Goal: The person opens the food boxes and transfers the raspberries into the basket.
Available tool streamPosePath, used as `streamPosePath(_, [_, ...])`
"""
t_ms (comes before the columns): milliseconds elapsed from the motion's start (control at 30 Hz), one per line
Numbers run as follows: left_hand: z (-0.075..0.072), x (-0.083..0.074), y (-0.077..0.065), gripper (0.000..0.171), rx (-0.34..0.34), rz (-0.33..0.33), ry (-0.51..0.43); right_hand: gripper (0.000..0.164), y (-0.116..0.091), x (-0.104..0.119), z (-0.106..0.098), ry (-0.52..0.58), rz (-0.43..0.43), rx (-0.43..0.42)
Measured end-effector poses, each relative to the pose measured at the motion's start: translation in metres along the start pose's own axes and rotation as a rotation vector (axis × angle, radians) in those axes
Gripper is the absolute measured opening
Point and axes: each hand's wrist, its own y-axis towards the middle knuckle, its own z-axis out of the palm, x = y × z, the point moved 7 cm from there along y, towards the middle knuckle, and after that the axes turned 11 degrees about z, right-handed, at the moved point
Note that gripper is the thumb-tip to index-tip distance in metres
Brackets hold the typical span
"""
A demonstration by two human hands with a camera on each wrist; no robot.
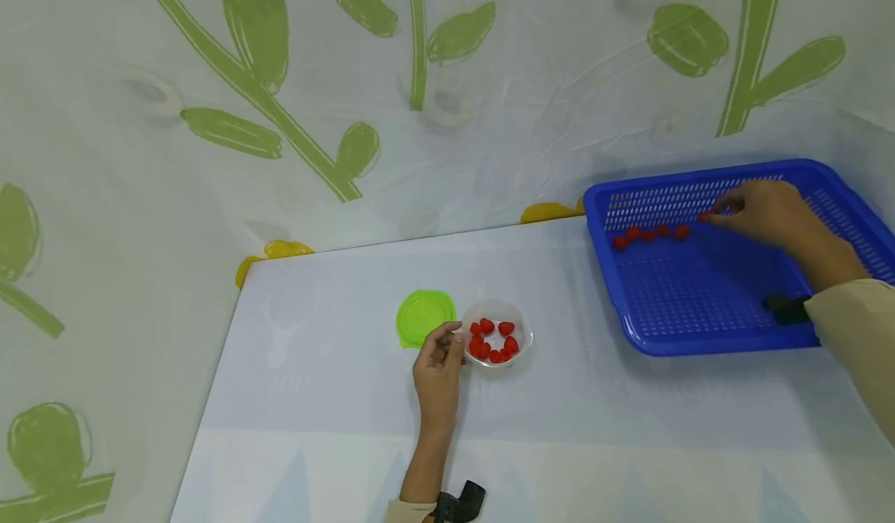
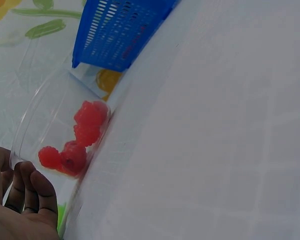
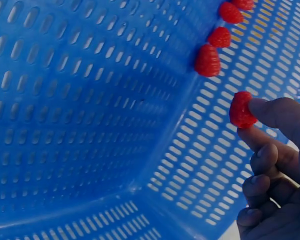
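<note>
Left hand [image 1: 437, 375] pinches the near-side rim of a clear bowl [image 1: 498, 311], thumb to one side of the wall, fingers to the other; a light edge hold, probably to steady the bowl without covering its mouth. Bowl stands upright on the worktop [image 1: 315, 383], just right of that hand. Inside, red berries in the bowl [image 1: 506, 328] lie in a loose ring about a bare middle. Green lid [image 1: 422, 315] lies flat beyond the left hand and slightly to its left, likely set there so the mouth stays uncovered. Right hand [image 1: 765, 208], well apart from the left, reaches into a blue basket [image 1: 699, 298] and grasps one raspberry [image 3: 241, 110] between thumb and forefinger, other fingers bent in behind; a fingertip grip seems apt for something small and perhaps soft. Whether this berry touches the basket, cannot tell. To the right hand's left, a row of berries [image 1: 648, 235] follows the basket's far wall; the held one is near the row's end, which suggests deliberate lining-up rather than loose scatter.
</note>
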Motion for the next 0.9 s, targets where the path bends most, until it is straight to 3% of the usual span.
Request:
streamPosePath(133, [-0.001,0.009,0.000,0.024,-0.005,0.011,0.013,0.044,0.000,-0.003,0.002,0.011,-0.006,-0.012])
streamPosePath(500, [0.000,0.011,0.000,0.023,-0.007,0.012,0.007,0.052,0.008,-0.006,0.009,0.000,-0.019,0.020])
streamPosePath(900, [0.000,0.013,0.000,0.024,-0.008,0.005,0.001,0.042,0.015,-0.007,0.018,-0.024,-0.011,0.042])
